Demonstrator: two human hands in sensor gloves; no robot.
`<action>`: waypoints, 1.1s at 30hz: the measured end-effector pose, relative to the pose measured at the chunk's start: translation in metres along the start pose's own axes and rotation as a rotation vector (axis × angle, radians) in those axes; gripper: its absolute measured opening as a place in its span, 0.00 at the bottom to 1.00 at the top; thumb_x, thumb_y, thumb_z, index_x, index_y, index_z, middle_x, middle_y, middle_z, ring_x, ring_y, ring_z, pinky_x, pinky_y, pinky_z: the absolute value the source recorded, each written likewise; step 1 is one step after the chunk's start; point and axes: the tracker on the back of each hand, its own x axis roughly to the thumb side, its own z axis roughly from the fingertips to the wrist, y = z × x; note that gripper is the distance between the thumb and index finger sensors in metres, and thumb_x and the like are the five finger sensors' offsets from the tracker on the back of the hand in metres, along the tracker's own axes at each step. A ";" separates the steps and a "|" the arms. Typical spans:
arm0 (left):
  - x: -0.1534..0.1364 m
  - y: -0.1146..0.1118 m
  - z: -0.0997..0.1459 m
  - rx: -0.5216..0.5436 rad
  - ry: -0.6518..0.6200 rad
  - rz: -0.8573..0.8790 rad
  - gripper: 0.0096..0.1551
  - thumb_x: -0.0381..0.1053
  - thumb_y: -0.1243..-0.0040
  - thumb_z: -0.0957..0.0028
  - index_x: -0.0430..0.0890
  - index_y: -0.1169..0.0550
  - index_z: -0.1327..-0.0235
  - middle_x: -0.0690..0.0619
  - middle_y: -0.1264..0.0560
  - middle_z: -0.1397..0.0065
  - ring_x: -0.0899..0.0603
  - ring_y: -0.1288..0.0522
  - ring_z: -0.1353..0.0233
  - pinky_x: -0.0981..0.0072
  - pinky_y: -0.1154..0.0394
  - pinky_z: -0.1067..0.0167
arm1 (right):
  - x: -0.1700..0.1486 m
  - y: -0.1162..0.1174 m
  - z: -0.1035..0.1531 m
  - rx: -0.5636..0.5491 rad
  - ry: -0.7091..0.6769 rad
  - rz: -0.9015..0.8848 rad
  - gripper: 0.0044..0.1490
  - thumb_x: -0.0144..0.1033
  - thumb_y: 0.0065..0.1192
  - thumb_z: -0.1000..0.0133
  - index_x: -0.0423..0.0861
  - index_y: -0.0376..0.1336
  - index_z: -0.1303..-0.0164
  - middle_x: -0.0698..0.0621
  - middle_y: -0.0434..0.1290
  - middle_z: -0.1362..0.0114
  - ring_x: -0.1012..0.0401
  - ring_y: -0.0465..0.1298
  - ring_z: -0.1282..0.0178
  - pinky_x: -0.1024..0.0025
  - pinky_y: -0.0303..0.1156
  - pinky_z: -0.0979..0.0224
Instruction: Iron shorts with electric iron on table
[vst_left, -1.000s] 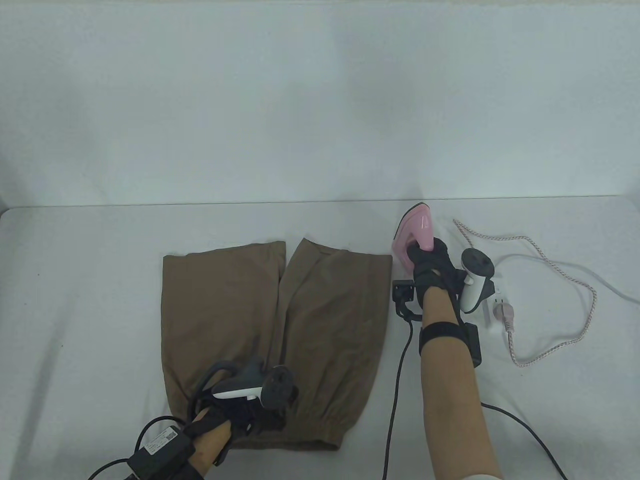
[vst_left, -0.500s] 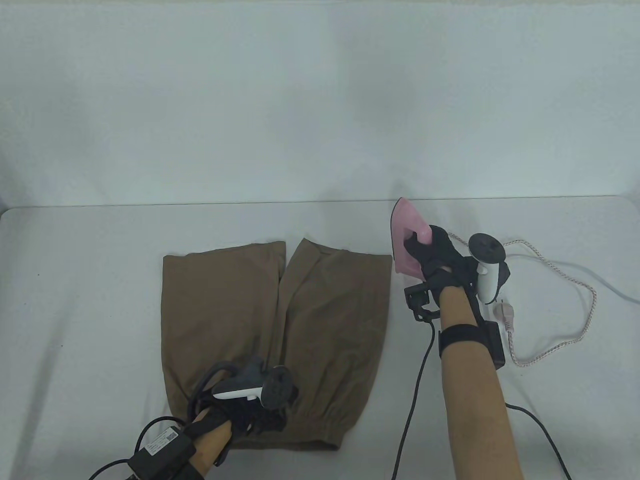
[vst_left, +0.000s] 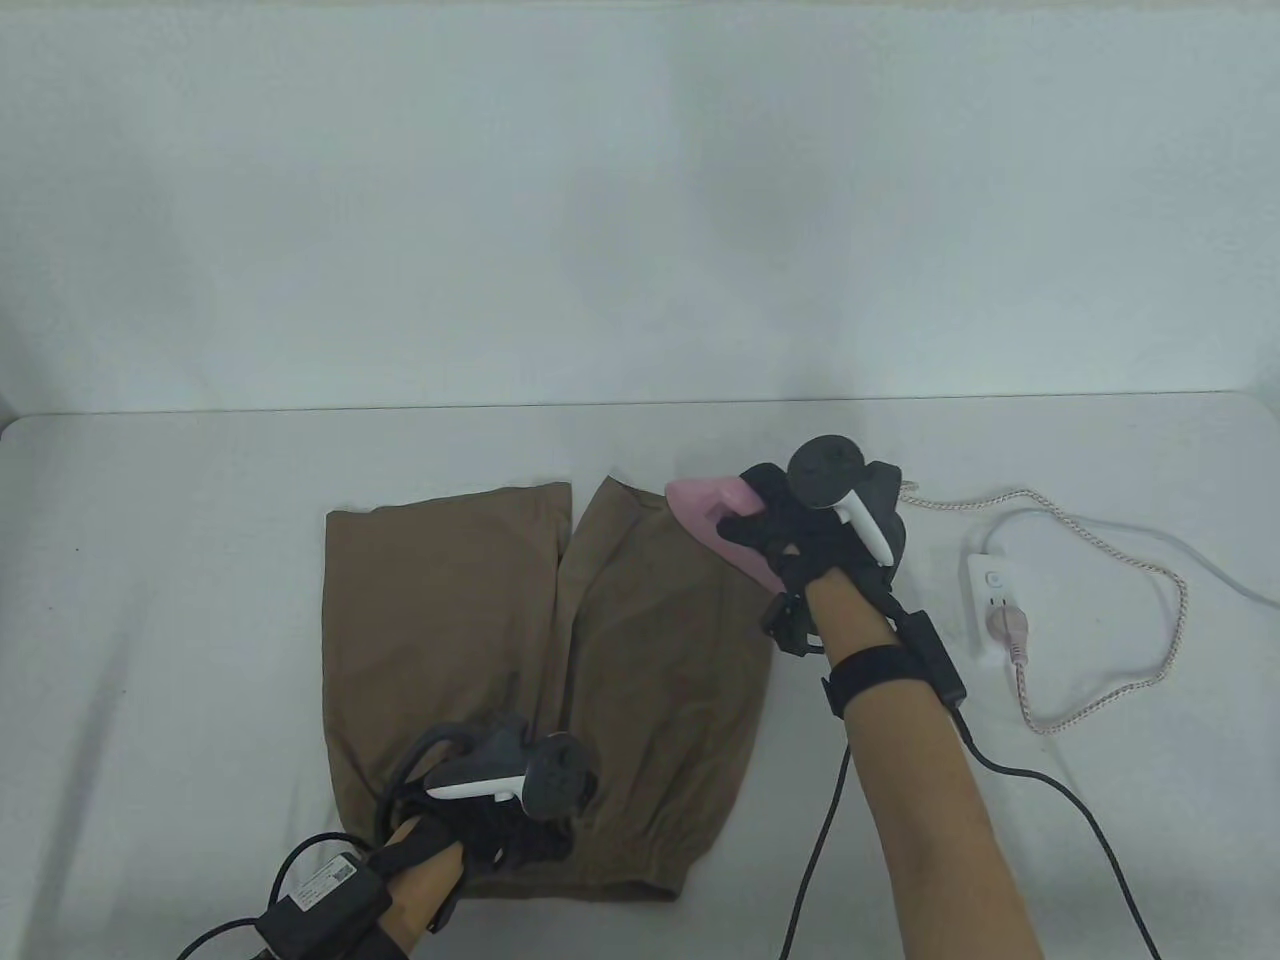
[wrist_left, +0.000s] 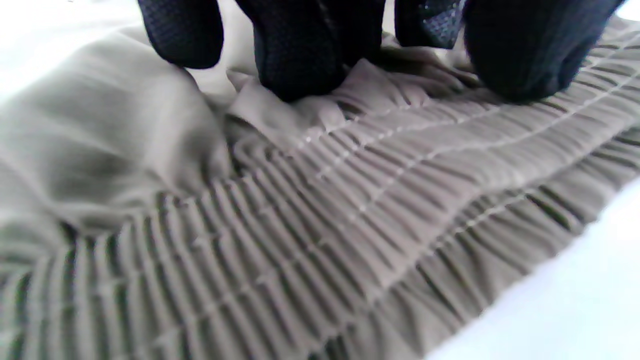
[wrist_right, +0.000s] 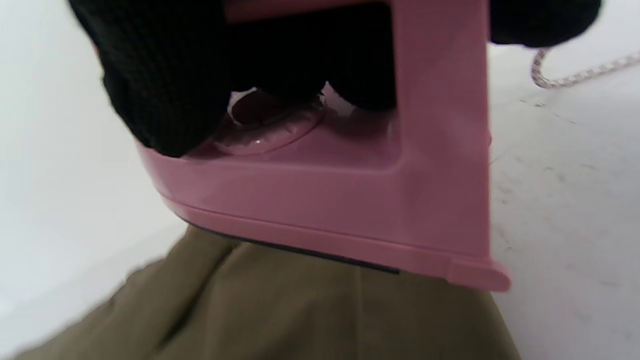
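Brown shorts (vst_left: 520, 650) lie flat on the white table (vst_left: 150, 600), legs pointing to the far side, waistband near me. My left hand (vst_left: 505, 835) presses its fingertips (wrist_left: 300, 65) on the gathered waistband (wrist_left: 350, 200). My right hand (vst_left: 800, 525) grips the handle of a pink electric iron (vst_left: 715, 520). The iron (wrist_right: 350, 200) sits at the far right corner of the right leg of the shorts (wrist_right: 300, 310); whether its soleplate touches the cloth I cannot tell.
A white power strip (vst_left: 990, 595) lies at the right with the iron's pink plug (vst_left: 1008, 630) in it. The iron's braided cord (vst_left: 1130, 560) loops across the table's right side. Black glove cables (vst_left: 1060, 800) trail near my right forearm.
My right hand lifted the iron from its upright stand at the right of the shorts, turned it soleplate down and moved it left over the right leg's far corner. My left hand stayed still.
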 end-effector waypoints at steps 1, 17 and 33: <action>0.000 0.000 0.000 0.000 0.001 0.001 0.42 0.68 0.40 0.49 0.66 0.41 0.21 0.58 0.42 0.18 0.46 0.30 0.29 0.35 0.38 0.24 | 0.007 0.006 -0.001 0.006 -0.013 0.049 0.36 0.57 0.81 0.54 0.65 0.66 0.36 0.64 0.79 0.46 0.61 0.80 0.45 0.48 0.76 0.49; 0.000 0.000 0.001 -0.008 0.013 0.006 0.42 0.68 0.40 0.49 0.67 0.41 0.21 0.58 0.43 0.18 0.47 0.31 0.28 0.35 0.38 0.24 | 0.049 0.053 -0.022 0.108 -0.010 0.295 0.34 0.57 0.80 0.54 0.64 0.67 0.37 0.65 0.79 0.47 0.62 0.80 0.46 0.49 0.76 0.48; -0.001 -0.001 0.001 -0.008 0.009 0.010 0.42 0.68 0.40 0.49 0.67 0.41 0.21 0.58 0.43 0.18 0.47 0.31 0.28 0.35 0.38 0.24 | 0.105 0.076 -0.043 0.133 -0.076 0.226 0.35 0.57 0.79 0.53 0.65 0.66 0.36 0.64 0.79 0.45 0.62 0.80 0.45 0.48 0.76 0.47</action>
